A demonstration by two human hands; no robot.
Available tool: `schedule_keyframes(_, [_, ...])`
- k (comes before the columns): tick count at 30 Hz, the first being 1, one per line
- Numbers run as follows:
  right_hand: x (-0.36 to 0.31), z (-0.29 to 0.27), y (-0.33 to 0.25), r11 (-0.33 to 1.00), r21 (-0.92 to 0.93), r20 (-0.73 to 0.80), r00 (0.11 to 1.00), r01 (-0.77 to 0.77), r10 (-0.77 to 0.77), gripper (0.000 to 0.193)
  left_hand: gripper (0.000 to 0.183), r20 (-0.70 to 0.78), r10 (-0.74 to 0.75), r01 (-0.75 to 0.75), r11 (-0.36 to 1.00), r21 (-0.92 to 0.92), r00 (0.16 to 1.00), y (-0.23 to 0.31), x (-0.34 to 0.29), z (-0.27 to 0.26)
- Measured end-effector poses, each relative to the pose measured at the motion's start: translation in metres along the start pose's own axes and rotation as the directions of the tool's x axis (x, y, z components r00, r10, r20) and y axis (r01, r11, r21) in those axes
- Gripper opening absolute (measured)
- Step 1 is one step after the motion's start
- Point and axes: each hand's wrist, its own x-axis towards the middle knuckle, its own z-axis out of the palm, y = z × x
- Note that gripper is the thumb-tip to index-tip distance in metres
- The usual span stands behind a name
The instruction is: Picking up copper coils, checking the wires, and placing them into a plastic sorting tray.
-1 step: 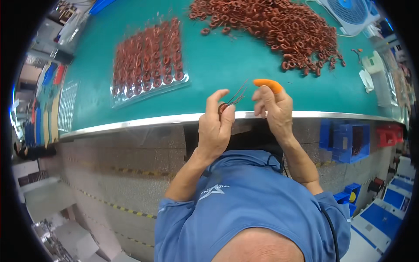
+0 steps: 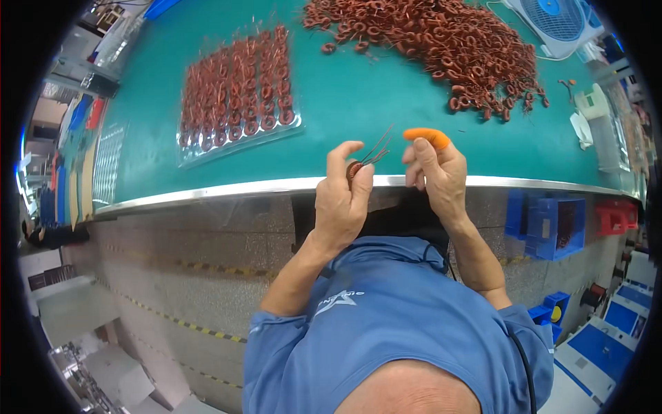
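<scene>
My left hand (image 2: 339, 200) is closed around a small copper-wound ring coil (image 2: 354, 170), pinched between thumb and fingers. Thin wire leads (image 2: 376, 148) stick out of the coil toward the upper right. An orange finger cot (image 2: 424, 135) covers the index finger of my right hand (image 2: 445, 172). That hand is curled, its thumb against the covered finger, a short gap away from the lead ends. Whether anything sits in its pinch is hidden. Both hands are over the table's front edge.
Rows of similar coils fill a clear plastic tray (image 2: 286, 128) on the green table (image 2: 345, 90). A large loose heap of coils (image 2: 441, 48) lies at the back right, near a blue and white fan (image 2: 555, 21). Blue bins (image 2: 541, 228) and a red bin (image 2: 614, 215) stand below the right edge.
</scene>
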Motion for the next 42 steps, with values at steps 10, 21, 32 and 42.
schedule_keyframes(10, [-0.013, -0.002, -0.012, 0.941, 0.036, 0.316, 0.897, -0.337, 0.309, 0.03, 0.023, 0.388, 0.188, -0.276, 0.944, 0.183, 0.902, 0.011, 0.008, -0.022])
schedule_keyframes(21, [0.002, 0.004, -0.017, 0.941, -0.24, 0.299, 0.904, -0.24, 0.307, 0.026, 0.029, 0.643, 0.358, -0.705, 0.565, 0.428, 0.677, 0.011, 0.025, -0.034])
schedule_keyframes(32, [0.012, 0.013, -0.014, 0.936, -0.312, 0.23, 0.943, -0.161, 0.239, 0.024, 0.017, 0.544, 0.517, -0.734, 0.296, 0.611, 0.661, -0.002, 0.029, -0.027])
schedule_keyframes(42, [0.026, 0.034, -0.015, 0.952, 0.014, 0.338, 0.897, -0.306, 0.283, 0.023, 0.026, 0.057, 0.137, -0.077, 0.8, -0.595, 0.989, -0.02, 0.002, -0.015])
